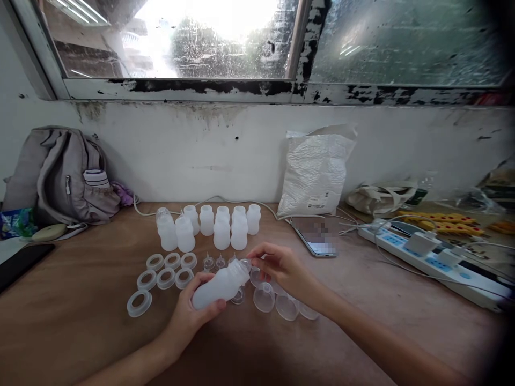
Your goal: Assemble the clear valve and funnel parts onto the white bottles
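Note:
My left hand [192, 311] is wrapped around a frosted white baby bottle [219, 288], tilted with its neck up to the right. At the mouth of the bottle, the fingers of my right hand [281, 271] pinch a clear silicone teat [245, 264]; its tip is hidden by the fingers. Several translucent collar rings [131, 307] lie on the table left of the bottle. Behind it and partly covered are more clear teats [208, 262]. Beneath my right hand and forearm sit several clear dome caps [264, 300]. Farther back stand more bottles [222, 234] in a group.
On the wooden table [92, 279], a phone [316, 238] lies right of the bottles, before a white padded mailer [316, 171]. A power strip [422, 257] with cables runs along the right. At left are a grey backpack [60, 171] and a black device [24, 265].

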`<state>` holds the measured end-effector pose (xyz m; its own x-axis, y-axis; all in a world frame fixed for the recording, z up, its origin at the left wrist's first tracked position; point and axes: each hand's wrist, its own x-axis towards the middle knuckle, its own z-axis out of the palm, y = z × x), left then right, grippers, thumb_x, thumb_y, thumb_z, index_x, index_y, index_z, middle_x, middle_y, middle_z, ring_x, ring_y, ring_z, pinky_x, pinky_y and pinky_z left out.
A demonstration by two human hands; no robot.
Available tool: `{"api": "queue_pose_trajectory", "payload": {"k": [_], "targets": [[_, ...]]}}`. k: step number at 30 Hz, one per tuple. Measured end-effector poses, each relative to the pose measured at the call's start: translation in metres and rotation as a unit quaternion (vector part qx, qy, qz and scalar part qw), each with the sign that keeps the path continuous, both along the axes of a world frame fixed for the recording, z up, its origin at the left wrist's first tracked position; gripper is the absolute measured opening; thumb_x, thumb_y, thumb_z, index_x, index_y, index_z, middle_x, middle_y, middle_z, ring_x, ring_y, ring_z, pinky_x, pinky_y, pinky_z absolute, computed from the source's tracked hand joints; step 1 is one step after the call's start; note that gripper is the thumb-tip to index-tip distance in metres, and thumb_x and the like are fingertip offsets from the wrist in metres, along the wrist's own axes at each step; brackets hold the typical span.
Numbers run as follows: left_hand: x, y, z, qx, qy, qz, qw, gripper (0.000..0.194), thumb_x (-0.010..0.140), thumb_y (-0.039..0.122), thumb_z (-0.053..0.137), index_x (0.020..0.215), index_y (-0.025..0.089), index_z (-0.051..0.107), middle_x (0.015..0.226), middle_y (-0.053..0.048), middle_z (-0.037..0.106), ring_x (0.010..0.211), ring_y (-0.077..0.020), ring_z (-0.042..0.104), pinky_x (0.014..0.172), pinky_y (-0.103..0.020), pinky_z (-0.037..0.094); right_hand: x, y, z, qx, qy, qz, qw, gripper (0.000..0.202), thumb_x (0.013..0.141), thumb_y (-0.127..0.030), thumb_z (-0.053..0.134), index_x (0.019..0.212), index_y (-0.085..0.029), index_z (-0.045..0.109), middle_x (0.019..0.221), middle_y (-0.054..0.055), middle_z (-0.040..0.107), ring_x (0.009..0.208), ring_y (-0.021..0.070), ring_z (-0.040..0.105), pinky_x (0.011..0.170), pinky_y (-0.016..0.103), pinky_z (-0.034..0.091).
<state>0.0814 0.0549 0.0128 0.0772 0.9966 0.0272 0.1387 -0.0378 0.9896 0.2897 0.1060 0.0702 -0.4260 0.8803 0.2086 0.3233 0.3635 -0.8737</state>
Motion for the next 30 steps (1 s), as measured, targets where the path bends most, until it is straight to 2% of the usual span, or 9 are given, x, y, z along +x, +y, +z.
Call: {"api": "queue_pose_trajectory", "payload": {"k": [3, 8, 13, 15, 20, 25, 30], "targets": [[0.0, 0.0, 0.0, 0.004, 0.006, -0.003, 1.0, 0.038, 0.064, 0.042, 0.065, 0.09, 0.02, 0.049, 0.081, 0.0, 0.053, 0.071, -0.0148, 0.048, 0.061, -0.023, 0.039, 0.001, 0.0, 0.002, 0.034, -0.057, 0.001, 0.998, 0.019, 0.082, -0.034, 0.05, 0.078, -0.017, 0.058, 0.062, -0.001, 0.055, 0.05, 0.0098, 0.051, 0.046, 0.021, 0.038], [-0.001, 0.0, -0.002, 0.021, 0.017, -0.024, 0.999, 0.038, 0.063, 0.043, 0.065, 0.09, 0.02, 0.05, 0.084, -0.001, 0.054, 0.074, -0.0162, 0.049, 0.062, -0.023, 0.039, 0.001, -0.003, 0.008, 0.077, -0.114, 0.011, 0.99, 0.036, 0.085, -0.039, 0.042, 0.058, -0.016, 0.051, 0.048, -0.003, 0.046, 0.043, 0.0081, 0.043, 0.041, 0.019, 0.029], [-0.001, 0.0, -0.001, 0.027, 0.02, -0.029, 0.999, 0.037, 0.062, 0.042, 0.066, 0.088, 0.02, 0.052, 0.082, 0.0, 0.054, 0.071, -0.015, 0.048, 0.061, -0.022, 0.038, 0.003, -0.005, 0.014, 0.088, -0.131, 0.032, 0.987, 0.019, 0.081, -0.034, 0.05, 0.073, -0.018, 0.054, 0.053, -0.004, 0.048, 0.045, 0.0078, 0.039, 0.041, 0.019, 0.028], [-0.001, -0.001, 0.0, 0.023, 0.021, -0.03, 0.999, 0.037, 0.062, 0.041, 0.067, 0.087, 0.02, 0.052, 0.081, 0.0, 0.054, 0.071, -0.0151, 0.048, 0.061, -0.022, 0.038, 0.003, -0.005, 0.014, 0.081, -0.133, 0.041, 0.987, 0.015, 0.08, -0.031, 0.05, 0.072, -0.018, 0.052, 0.053, -0.005, 0.046, 0.046, 0.0078, 0.038, 0.042, 0.019, 0.028], [0.0, -0.002, 0.0, 0.023, 0.026, -0.03, 0.999, 0.036, 0.062, 0.041, 0.066, 0.087, 0.02, 0.053, 0.082, 0.0, 0.054, 0.072, -0.016, 0.049, 0.061, -0.023, 0.038, 0.002, -0.006, 0.015, 0.074, -0.138, 0.035, 0.987, 0.025, 0.081, -0.032, 0.046, 0.06, -0.018, 0.044, 0.051, -0.004, 0.041, 0.047, 0.0084, 0.034, 0.043, 0.02, 0.025], [-0.001, -0.002, 0.001, 0.033, 0.023, -0.036, 0.999, 0.035, 0.062, 0.04, 0.067, 0.086, 0.019, 0.053, 0.081, 0.0, 0.054, 0.072, -0.0158, 0.048, 0.062, -0.023, 0.038, -0.001, -0.009, 0.014, 0.096, -0.167, 0.034, 0.981, 0.035, 0.084, -0.03, 0.04, 0.052, -0.018, 0.032, 0.047, -0.005, 0.031, 0.044, 0.0075, 0.024, 0.042, 0.021, 0.018], [-0.002, -0.003, 0.003, 0.013, -0.018, -0.065, 0.998, 0.033, 0.064, 0.041, 0.066, 0.084, 0.018, 0.054, 0.078, 0.0, 0.054, 0.069, -0.0139, 0.048, 0.06, -0.022, 0.037, -0.001, -0.008, 0.01, 0.095, -0.151, 0.03, 0.984, 0.038, 0.086, -0.033, 0.04, 0.052, -0.017, 0.036, 0.047, -0.005, 0.032, 0.045, 0.0073, 0.027, 0.043, 0.022, 0.02]]}}
